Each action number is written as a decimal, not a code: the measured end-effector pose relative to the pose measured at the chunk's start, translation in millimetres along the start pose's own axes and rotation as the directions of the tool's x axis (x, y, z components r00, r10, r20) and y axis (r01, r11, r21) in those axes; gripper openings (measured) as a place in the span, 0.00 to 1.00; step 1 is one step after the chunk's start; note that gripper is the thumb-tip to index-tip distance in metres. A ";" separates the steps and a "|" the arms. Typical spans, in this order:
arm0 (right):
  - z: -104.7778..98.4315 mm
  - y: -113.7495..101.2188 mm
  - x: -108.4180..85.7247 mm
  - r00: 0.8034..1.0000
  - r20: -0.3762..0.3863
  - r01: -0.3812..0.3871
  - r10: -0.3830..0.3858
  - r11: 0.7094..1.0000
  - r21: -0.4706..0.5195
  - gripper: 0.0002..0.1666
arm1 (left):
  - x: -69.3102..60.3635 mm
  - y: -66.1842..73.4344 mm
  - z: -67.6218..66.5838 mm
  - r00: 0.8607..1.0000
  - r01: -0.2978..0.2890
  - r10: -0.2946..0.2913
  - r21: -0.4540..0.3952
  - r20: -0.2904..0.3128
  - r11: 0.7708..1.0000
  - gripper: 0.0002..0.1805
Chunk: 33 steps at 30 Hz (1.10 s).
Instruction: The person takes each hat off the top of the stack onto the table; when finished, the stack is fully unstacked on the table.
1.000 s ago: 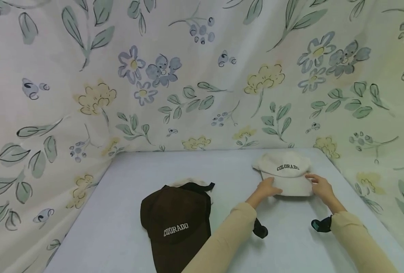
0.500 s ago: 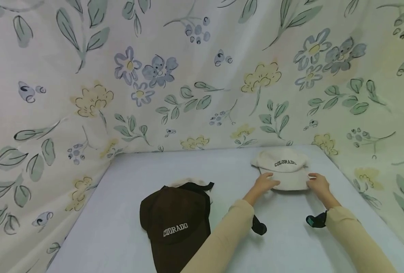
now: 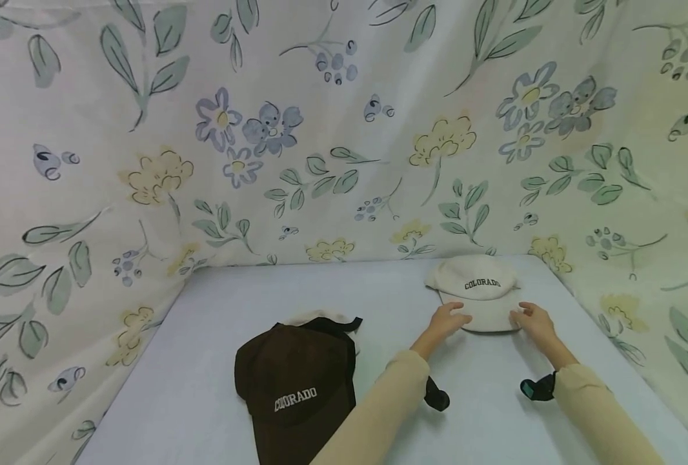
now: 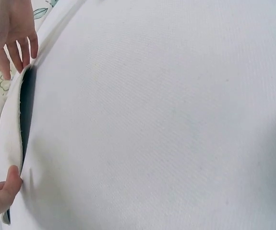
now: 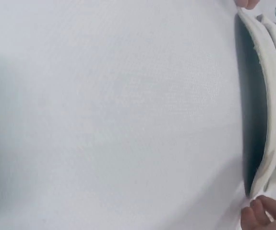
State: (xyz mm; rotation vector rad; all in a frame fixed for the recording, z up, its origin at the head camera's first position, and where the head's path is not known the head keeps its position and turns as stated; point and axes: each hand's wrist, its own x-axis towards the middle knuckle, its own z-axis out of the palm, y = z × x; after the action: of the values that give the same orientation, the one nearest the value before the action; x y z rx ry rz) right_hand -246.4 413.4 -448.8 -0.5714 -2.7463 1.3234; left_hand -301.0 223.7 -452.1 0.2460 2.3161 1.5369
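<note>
Lying beyond and right of brown cap (image 3: 294, 381): white cap (image 3: 474, 276). Left hand (image 3: 444, 321), fingers relaxed, touches brim (image 3: 491, 316) on brown-cap side; right hand (image 3: 537, 324), also loose, opposite. Risk: uneven fingertip push could skew white cap.

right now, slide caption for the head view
Left hand and right hand at a white cap, brown cap at left

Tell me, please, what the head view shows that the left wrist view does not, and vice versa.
Only the head view shows the brown cap, the beige sleeves and the whole COLORADO lettering on the white cap. Only the left wrist view clearly shows the dark underside of the white cap's brim. Both share the left hand, the right hand, at least part of the white cap, the pale tabletop and the floral cloth.
</note>
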 end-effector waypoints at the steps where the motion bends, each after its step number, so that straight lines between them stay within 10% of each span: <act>1: -0.4 -1.4 -1.6 1.000 0.009 0.021 -0.021 1.000 -0.021 0.34 | -1.6 -0.1 -1.7 1.000 -0.004 0.004 0.026 0.002 1.000 0.18; 10: -12.6 -6.2 -11.7 0.971 0.036 0.239 -0.237 0.951 -0.197 0.30 | -14.6 3.5 -30.3 0.971 -0.229 0.240 0.244 -0.013 0.942 0.17; 20: -1.4 -26.5 -43.3 0.919 0.207 0.365 -0.336 0.923 -0.122 0.34 | -53.6 20.2 -67.6 0.886 -0.463 0.412 0.389 0.210 0.797 0.16; 25: 15.8 -41.2 -60.3 0.878 0.276 0.431 -0.391 0.897 -0.102 0.33 | -77.1 24.0 -93.7 0.862 -0.498 0.373 0.444 0.342 0.745 0.17; 31: 25.5 -47.3 -78.7 0.812 0.342 0.510 -0.474 0.860 -0.020 0.31 | -118.1 10.5 -126.8 0.755 -0.615 0.324 0.443 0.570 0.653 0.19; 33: 25.6 -49.5 -84.0 0.798 0.360 0.516 -0.484 0.857 0.007 0.31 | -128.9 3.7 -136.1 0.741 -0.630 0.328 0.436 0.586 0.643 0.19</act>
State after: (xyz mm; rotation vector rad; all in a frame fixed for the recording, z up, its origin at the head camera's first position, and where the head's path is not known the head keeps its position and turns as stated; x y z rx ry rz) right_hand -188.4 337.4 -417.1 0.4305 -2.9223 1.2561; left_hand -233.8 66.0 -376.3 1.3735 2.3482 0.6794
